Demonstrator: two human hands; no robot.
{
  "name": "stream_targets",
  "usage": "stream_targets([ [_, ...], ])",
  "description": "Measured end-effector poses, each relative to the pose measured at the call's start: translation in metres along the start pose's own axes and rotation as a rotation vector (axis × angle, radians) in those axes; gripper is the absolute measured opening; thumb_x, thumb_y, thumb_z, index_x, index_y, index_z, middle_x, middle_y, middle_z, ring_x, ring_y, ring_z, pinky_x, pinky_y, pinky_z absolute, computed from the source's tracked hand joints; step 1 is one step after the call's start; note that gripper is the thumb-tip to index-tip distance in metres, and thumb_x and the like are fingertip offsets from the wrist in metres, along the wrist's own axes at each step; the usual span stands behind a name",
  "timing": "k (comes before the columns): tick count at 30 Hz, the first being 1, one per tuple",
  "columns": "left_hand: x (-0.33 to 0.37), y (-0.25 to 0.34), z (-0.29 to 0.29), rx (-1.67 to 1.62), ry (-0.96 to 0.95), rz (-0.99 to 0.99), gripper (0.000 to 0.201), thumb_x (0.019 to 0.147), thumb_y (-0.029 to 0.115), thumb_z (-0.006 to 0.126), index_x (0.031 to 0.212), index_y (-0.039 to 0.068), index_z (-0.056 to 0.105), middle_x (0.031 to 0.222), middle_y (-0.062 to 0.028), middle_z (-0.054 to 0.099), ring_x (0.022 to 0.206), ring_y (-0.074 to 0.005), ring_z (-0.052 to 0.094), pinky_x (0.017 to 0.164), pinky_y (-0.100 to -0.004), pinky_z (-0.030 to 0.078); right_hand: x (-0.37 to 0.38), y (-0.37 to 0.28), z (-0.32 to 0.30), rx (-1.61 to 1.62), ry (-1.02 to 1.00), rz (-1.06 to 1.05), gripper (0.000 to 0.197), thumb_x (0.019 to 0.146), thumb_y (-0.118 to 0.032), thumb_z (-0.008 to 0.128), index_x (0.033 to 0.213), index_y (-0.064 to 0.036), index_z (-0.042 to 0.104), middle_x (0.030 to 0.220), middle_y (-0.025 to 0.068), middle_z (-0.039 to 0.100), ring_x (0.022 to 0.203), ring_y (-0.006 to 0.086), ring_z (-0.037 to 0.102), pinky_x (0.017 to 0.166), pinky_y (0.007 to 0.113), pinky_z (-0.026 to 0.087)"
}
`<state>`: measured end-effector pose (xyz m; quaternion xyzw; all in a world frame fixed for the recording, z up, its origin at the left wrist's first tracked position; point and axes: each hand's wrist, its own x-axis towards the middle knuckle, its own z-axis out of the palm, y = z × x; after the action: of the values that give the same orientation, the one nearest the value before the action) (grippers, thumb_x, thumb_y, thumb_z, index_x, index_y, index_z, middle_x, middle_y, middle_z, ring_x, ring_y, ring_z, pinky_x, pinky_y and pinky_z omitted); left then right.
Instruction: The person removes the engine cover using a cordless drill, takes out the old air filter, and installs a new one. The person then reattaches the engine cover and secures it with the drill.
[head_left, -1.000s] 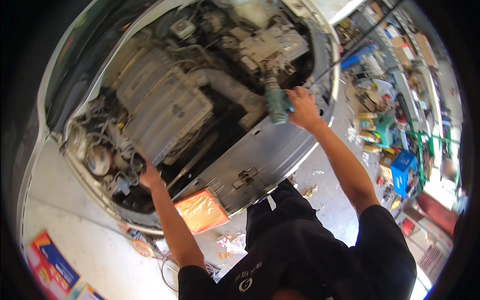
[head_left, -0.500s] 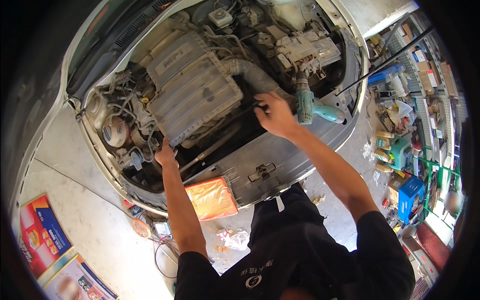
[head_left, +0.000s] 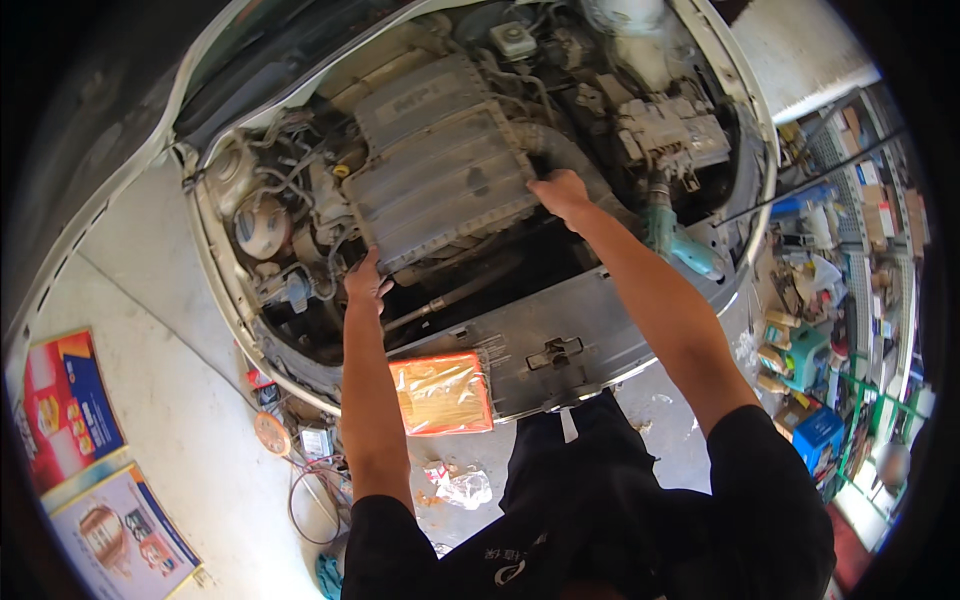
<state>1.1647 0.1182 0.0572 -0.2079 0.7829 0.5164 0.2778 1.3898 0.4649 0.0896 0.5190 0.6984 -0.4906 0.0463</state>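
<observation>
Head view: left hand (head_left: 362, 283) and right hand (head_left: 560, 192) each grip an edge of the grey engine cover (head_left: 440, 165) in the engine bay; uneven lifting could snag hoses, or knock the teal power tool (head_left: 678, 240) off its perch.

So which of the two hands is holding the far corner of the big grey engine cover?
The right hand. It grips the grey engine cover at its far right edge, by the black hose, while the left hand holds the near corner.
</observation>
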Motion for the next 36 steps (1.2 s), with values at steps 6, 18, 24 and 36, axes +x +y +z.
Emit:
stream_targets([
  [6,0.0,-0.002,0.011,0.045,-0.034,0.021,0.06,0.094,0.047,0.081,0.126,-0.003,0.07,0.11,-0.0117,0.068,0.091,-0.0249,0.06,0.081,-0.0455,0.05,0.02,0.014,0.002,0.166,-0.027,-0.046,0.08,0.091,-0.052,0.081,0.144,0.0037,0.059,0.135,0.021,0.067,0.12,0.0361,0.067,0.09,0.049,0.059],
  [18,0.013,0.027,0.018,0.209,0.018,0.219,0.07,0.072,0.049,0.099,0.101,-0.009,0.073,0.101,-0.0124,0.07,0.089,-0.0222,0.06,0.088,-0.0403,0.051,0.028,-0.003,0.002,-0.09,-0.016,-0.09,0.073,0.079,-0.06,0.089,0.108,0.005,0.073,0.108,0.0205,0.073,0.097,0.0326,0.072,0.082,0.047,0.057],
  [24,0.006,0.045,0.012,0.328,-0.009,0.148,0.057,0.074,0.045,0.098,0.065,0.002,0.061,0.075,-0.0077,0.063,0.065,-0.0212,0.053,0.061,-0.0477,0.046,0.037,-0.01,-0.007,-0.228,-0.001,-0.103,0.064,0.075,-0.058,0.093,0.074,0.0006,0.067,0.074,0.0113,0.067,0.07,0.0274,0.069,0.066,0.046,0.055],
  [36,0.012,0.045,0.017,0.475,0.044,0.28,0.067,0.07,0.055,0.097,0.086,-0.005,0.072,0.094,-0.0147,0.07,0.08,-0.024,0.067,0.068,-0.0445,0.056,0.029,-0.023,-0.012,-0.299,0.021,-0.172,0.064,0.071,-0.055,0.096,0.072,0.0034,0.069,0.08,0.0164,0.073,0.071,0.0294,0.072,0.067,0.047,0.057],
])
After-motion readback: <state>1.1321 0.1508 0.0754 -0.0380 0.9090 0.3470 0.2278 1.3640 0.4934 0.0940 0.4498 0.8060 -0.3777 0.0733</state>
